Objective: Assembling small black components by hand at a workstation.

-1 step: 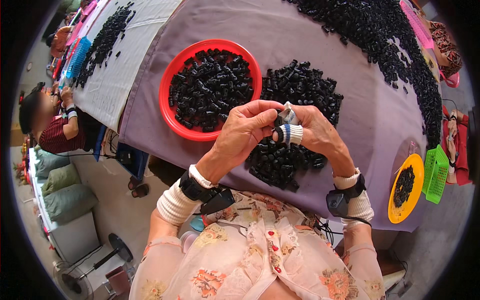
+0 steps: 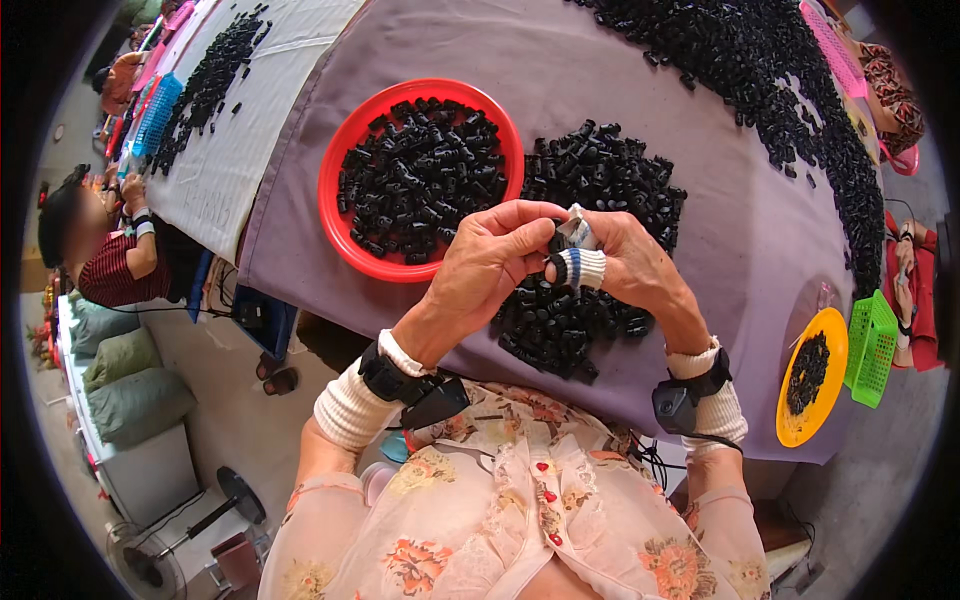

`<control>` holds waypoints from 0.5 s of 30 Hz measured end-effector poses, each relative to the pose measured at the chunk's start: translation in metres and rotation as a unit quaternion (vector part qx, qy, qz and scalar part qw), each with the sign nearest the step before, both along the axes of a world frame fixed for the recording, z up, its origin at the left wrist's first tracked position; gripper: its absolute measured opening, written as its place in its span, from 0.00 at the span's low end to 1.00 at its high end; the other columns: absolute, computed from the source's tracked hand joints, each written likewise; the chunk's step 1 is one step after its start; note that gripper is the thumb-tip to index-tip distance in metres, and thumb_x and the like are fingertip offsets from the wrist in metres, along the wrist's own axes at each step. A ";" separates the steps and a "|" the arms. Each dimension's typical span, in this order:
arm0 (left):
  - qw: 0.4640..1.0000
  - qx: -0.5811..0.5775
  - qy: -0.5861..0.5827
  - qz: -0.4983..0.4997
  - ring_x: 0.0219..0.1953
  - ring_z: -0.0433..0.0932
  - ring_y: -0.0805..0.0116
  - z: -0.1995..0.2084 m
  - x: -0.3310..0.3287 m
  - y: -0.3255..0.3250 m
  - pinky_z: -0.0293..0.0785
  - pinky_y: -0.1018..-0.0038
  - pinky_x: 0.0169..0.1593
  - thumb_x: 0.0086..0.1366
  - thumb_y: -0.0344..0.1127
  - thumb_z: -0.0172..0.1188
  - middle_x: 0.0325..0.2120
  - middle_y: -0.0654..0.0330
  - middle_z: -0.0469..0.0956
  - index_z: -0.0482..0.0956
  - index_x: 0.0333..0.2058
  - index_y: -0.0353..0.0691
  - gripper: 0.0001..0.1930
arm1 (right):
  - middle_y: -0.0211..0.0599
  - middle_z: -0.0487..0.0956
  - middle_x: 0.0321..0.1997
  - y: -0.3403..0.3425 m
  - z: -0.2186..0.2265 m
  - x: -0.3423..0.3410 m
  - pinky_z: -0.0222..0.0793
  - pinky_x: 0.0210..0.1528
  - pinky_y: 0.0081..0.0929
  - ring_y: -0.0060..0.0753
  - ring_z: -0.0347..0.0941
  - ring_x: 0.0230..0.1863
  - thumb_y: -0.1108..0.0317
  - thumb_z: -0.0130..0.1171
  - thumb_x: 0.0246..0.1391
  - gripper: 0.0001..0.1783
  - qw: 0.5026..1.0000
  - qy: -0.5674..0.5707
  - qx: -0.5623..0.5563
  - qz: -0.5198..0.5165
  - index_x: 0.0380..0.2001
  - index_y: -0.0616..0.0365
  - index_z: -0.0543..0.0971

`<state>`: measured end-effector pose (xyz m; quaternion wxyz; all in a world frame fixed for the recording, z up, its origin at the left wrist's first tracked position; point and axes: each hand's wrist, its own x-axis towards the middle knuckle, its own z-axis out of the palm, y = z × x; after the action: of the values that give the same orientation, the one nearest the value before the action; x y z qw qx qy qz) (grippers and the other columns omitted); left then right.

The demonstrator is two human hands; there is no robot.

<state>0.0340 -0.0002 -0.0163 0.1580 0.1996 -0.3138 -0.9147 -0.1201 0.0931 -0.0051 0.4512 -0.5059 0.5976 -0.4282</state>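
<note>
Fingers of left hand (image 2: 478, 258) and right hand (image 2: 636, 265) pinched narrow, seemingly on a mostly hidden black piece (image 2: 556, 241) over the loose pile (image 2: 575, 325), red tray (image 2: 330, 190) beside it well filled, plenty lying in the pile, which ones are finished cannot be told

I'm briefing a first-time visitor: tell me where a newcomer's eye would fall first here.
Probably on the red tray, left of centre, heaped with black parts. Next, the left hand and right hand, meeting mid-picture in front of a loose black pile, the right wearing white finger covers. Then the yellow plate and green basket, side by side at far right.
</note>
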 end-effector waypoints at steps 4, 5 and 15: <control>1.000 -0.006 -0.017 0.007 0.31 0.74 0.77 0.002 0.000 0.001 0.75 0.81 0.33 0.62 0.29 0.54 0.33 0.60 0.76 0.75 0.40 0.31 0.10 | 0.27 0.69 0.15 0.000 -0.002 0.000 0.60 0.23 0.22 0.18 0.62 0.20 0.55 0.67 0.41 0.20 1.000 0.009 0.000 0.007 0.24 0.62 0.75; 1.000 -0.005 -0.017 0.007 0.31 0.74 0.77 0.002 0.000 0.001 0.75 0.81 0.33 0.62 0.29 0.54 0.33 0.60 0.76 0.75 0.40 0.31 0.10 | 0.27 0.69 0.15 0.000 -0.002 0.000 0.60 0.23 0.22 0.18 0.62 0.20 0.55 0.67 0.41 0.20 1.000 0.009 0.000 0.007 0.24 0.62 0.75; 0.999 -0.009 -0.030 0.006 0.30 0.74 0.77 0.002 -0.001 0.002 0.74 0.82 0.33 0.62 0.30 0.54 0.33 0.60 0.76 0.75 0.40 0.32 0.10 | 0.25 0.69 0.15 0.002 -0.002 0.001 0.59 0.22 0.21 0.17 0.60 0.19 0.55 0.67 0.41 0.19 1.000 -0.006 0.011 0.007 0.23 0.61 0.76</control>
<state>0.0333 0.0021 -0.0139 0.1564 0.2273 -0.3254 -0.9044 -0.1190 0.0952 -0.0073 0.4634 -0.5022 0.5961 -0.4216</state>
